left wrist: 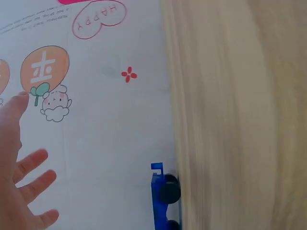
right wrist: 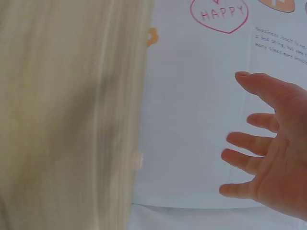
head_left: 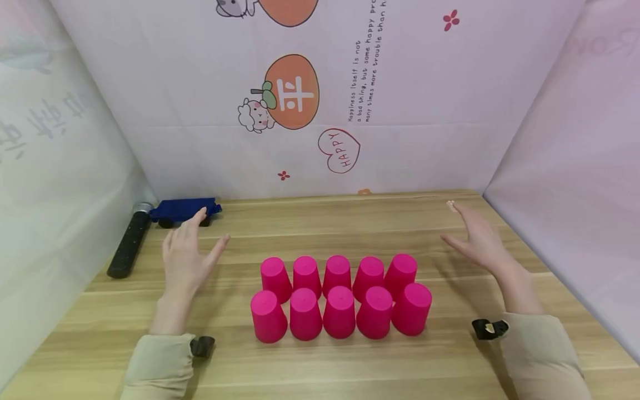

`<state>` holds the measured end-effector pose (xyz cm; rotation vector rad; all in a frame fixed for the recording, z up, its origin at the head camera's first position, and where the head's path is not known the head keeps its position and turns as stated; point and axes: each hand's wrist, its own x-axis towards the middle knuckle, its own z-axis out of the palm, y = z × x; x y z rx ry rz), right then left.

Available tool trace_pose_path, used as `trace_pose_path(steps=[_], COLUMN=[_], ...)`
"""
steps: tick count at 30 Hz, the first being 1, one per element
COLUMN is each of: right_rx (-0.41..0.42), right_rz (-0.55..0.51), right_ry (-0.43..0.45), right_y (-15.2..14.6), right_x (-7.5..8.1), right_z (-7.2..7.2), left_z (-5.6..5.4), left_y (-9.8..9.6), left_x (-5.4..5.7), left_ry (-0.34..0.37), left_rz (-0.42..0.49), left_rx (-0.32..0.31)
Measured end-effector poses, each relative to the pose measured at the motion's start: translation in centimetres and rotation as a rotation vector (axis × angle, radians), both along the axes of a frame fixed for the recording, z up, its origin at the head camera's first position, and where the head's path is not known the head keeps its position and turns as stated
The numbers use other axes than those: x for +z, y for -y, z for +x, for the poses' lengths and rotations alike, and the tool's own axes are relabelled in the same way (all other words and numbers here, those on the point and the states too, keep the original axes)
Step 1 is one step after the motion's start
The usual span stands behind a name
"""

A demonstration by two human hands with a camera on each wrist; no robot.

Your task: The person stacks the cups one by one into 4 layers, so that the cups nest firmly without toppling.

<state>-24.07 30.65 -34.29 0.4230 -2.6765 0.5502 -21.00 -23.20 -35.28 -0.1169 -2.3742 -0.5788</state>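
Note:
Two rows of bright pink cups (head_left: pixel 340 314) stand upside down on the wooden table in the head view, close together. My left hand (head_left: pixel 186 261) is raised left of the cups, thumb and fingers spread, holding nothing. Its fingertips overlap a blue toy wagon (head_left: pixel 182 211) with dark wheels at the table's back edge. Over on the right side, my right hand (head_left: pixel 477 239) hovers apart from the cups with nothing in it. In the right wrist view the fingers (right wrist: pixel 249 143) are spread and relaxed.
A black flashlight-like cylinder (head_left: pixel 130 244) with a silvery end lies at the left, its end next to the wagon. White printed cloth (head_left: pixel 415 111) walls the back and both sides of the wooden table (head_left: pixel 320 228). Each wrist carries a small black camera mount (head_left: pixel 490 329).

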Motion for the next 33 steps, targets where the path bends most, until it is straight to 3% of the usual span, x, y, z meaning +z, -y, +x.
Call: trace_pose_path(steps=[2,6,10,16,21,26,30,33], right_rx=[0.046,0.081,0.089,0.157,0.253,0.327,0.395,0.436], right_rz=[-0.028,-0.073,-0.118,-0.236,-0.251,-0.237,-0.247,-0.253], right_ry=[-0.029,0.010,0.085,0.260,0.387,0.487,0.557,0.600], right_y=[0.1,0.4,0.6,1.0,1.2,1.8,2.4,2.7], right_x=[0.3,0.8,1.2,1.8,1.9,1.8,1.2,0.6], right_z=[0.0,0.2,0.4,0.6,1.1,1.6,1.6,1.4], left_z=[-0.1,-0.2,-0.2,0.1,0.2,0.0,-0.1,-0.1], left_y=[-0.1,-0.1,-0.1,-0.5,-0.9,-1.3,-2.0,-2.8], left_x=[0.0,0.0,0.3,1.1,1.3,1.0,0.3,-0.3], left_ry=[-0.076,-0.182,-0.219,-0.098,-0.031,0.031,0.095,0.148], left_rz=[0.071,0.167,0.249,0.412,0.494,0.579,0.597,0.587], left_rx=[-0.040,-0.119,-0.185,-0.254,-0.277,-0.403,-0.509,-0.548])
